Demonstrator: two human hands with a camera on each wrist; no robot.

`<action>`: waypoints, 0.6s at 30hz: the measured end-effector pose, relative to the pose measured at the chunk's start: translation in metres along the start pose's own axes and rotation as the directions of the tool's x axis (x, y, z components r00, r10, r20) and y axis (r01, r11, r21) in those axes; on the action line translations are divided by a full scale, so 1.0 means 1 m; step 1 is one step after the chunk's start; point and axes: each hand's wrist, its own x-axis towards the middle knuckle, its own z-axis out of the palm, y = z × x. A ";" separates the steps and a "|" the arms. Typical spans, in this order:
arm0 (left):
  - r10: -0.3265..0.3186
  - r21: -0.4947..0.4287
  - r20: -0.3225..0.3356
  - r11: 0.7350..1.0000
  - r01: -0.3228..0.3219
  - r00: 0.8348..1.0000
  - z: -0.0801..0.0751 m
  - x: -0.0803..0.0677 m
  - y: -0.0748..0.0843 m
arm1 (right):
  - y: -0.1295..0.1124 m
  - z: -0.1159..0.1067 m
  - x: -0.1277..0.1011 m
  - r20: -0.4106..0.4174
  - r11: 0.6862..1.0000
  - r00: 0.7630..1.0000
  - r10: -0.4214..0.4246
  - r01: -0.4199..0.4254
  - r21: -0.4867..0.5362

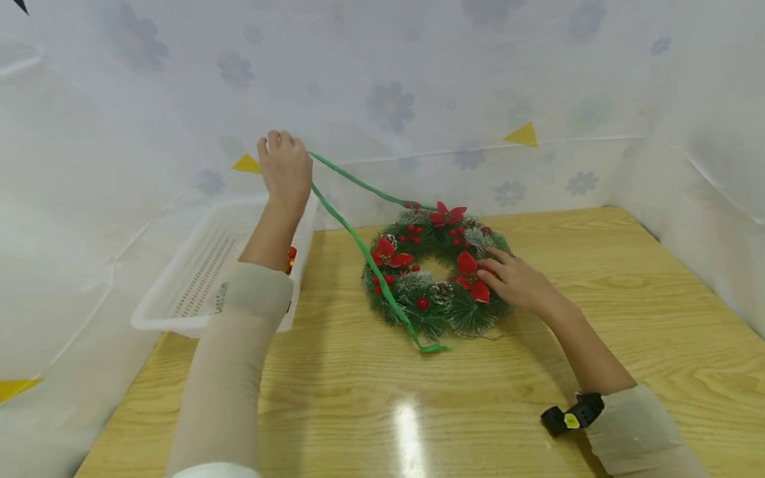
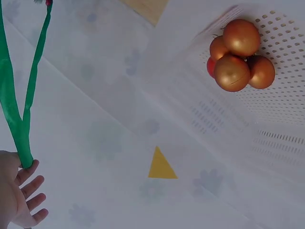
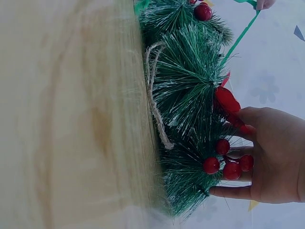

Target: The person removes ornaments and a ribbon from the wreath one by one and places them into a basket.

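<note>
A green Christmas wreath (image 1: 439, 272) with red poinsettias, berries and pine cones lies flat on the wooden table (image 1: 358, 411). My right hand (image 1: 514, 279) rests on its right side with straight fingers, seen pressing the needles (image 3: 190, 95) in the right wrist view, where the right hand (image 3: 271, 152) sits against the berries. My left hand (image 1: 285, 166) is raised above the basket and grips a green ribbon (image 1: 352, 229). The ribbon (image 2: 19, 109) runs taut in two strands from that left hand (image 2: 19, 191) down to the wreath, its loose end lying in front of the wreath.
A white perforated plastic basket (image 1: 197, 279) stands at the table's left edge and holds several gold and red baubles (image 2: 240, 55). White flowered sheeting with yellow pennants (image 1: 522, 135) walls the table on three sides. A black band sits on my right wrist (image 1: 574, 415).
</note>
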 end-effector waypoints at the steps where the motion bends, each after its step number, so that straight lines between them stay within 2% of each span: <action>1: -0.003 0.002 0.000 1.000 0.003 1.000 -0.003 0.000 0.000 | 0.000 0.000 0.000 0.000 1.000 1.000 0.001 -0.001 0.000; 5: -0.021 0.015 -0.010 1.000 0.021 1.000 -0.010 0.001 -0.004 | 0.000 0.001 0.001 0.007 1.000 1.000 0.005 -0.005 0.002; 7: -0.036 0.009 -0.051 0.999 0.037 0.998 -0.011 0.000 -0.008 | 0.000 0.002 0.001 0.009 1.000 1.000 0.005 -0.005 0.005; 9: -0.049 -0.013 -0.131 0.999 0.047 0.990 -0.010 0.000 -0.012 | 0.000 0.002 0.002 0.010 1.000 1.000 0.004 -0.004 0.004; 11: -0.059 -0.042 -0.236 0.998 0.050 0.970 -0.009 -0.001 -0.016 | 0.000 0.003 0.003 0.011 1.000 1.000 0.007 -0.007 0.001; 13: -0.067 -0.064 -0.335 0.997 0.048 0.940 -0.009 -0.001 -0.018 | -0.001 0.003 0.003 0.012 1.000 1.000 0.009 -0.009 -0.001; 14: -0.074 -0.079 -0.389 0.996 0.047 0.918 -0.009 -0.001 -0.020 | -0.001 0.003 0.003 0.012 1.000 1.000 0.010 -0.010 0.000; 16: -0.093 -0.098 -0.448 0.994 0.054 0.889 -0.011 0.000 -0.023 | -0.001 0.003 0.003 0.013 1.000 1.000 0.010 -0.010 -0.001; 18: -0.108 -0.130 -0.476 0.990 0.052 0.873 -0.014 0.001 -0.026 | -0.001 0.003 0.003 0.016 1.000 1.000 0.008 -0.008 0.002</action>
